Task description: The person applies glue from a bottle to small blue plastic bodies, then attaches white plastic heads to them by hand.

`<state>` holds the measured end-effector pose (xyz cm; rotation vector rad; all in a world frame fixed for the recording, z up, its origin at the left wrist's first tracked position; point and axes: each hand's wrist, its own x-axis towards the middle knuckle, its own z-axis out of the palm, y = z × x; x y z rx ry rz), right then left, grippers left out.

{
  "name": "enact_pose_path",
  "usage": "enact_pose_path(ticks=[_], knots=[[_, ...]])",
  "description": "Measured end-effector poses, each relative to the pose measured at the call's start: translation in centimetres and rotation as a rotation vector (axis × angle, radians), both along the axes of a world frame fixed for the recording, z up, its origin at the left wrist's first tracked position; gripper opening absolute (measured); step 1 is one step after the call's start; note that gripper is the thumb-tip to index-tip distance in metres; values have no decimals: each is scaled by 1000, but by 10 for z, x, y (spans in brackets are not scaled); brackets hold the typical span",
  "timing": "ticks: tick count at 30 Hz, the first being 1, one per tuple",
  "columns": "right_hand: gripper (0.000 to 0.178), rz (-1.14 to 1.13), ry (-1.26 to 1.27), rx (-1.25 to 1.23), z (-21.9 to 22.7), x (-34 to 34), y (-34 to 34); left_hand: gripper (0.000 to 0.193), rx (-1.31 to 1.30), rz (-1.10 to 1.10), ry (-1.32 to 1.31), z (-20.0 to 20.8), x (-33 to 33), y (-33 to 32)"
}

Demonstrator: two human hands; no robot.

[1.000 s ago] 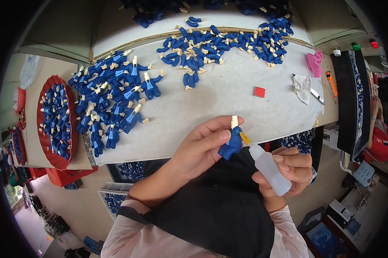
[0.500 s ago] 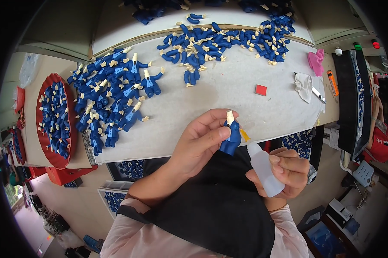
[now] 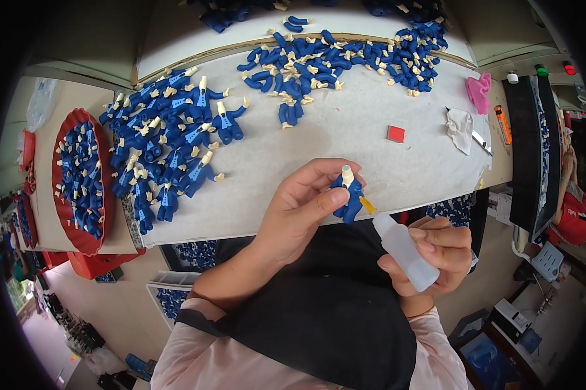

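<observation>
Between the thumb and fingers of my left hand (image 3: 306,211) is a blue doll body (image 3: 349,198), held upright with its cream neck at the top. My right hand (image 3: 436,253) grips a translucent white squeeze bottle (image 3: 407,252), tilted up to the left. Its yellow nozzle (image 3: 368,205) reaches the side of the doll body near the shoulder; whether the tip touches cannot be made out. To the left on the white table (image 3: 345,140) lies a heap of doll bodies (image 3: 176,140), some with arms attached. Loose blue arms with cream hands (image 3: 306,65) are piled at the back.
A red scalloped basket (image 3: 62,195) full of blue parts stands at far left. On the table's right are a small red block (image 3: 395,134), crumpled white paper (image 3: 460,130), a pink cloth (image 3: 479,93) and an orange tube (image 3: 503,125). Another person's red sleeve (image 3: 573,214) shows at far right.
The doll body has turned in my left fingers and sits slightly lower at the neck-side tilt. My right hand has shifted a little right, and the bottle's nozzle now meets the body's side more closely.
</observation>
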<state>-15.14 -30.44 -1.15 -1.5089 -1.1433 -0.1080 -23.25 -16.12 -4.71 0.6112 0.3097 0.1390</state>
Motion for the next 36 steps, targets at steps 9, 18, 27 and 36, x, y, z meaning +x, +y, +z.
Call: enact_pose_path(ticks=[9,18,27,36], knots=[[43,-63,-18,16,0,0,2,30,27,-7,-5,-1,0,0],[42,-46,-10,-11,-2,2,2,30,-12,-35,4,-1,2,0],[37,-167,339,205,-6,42,-3,29,-209,65,-57,-11,-2,12],[17,64,342,-346,-24,107,63,30,-214,87,-68,-3,-6,13]])
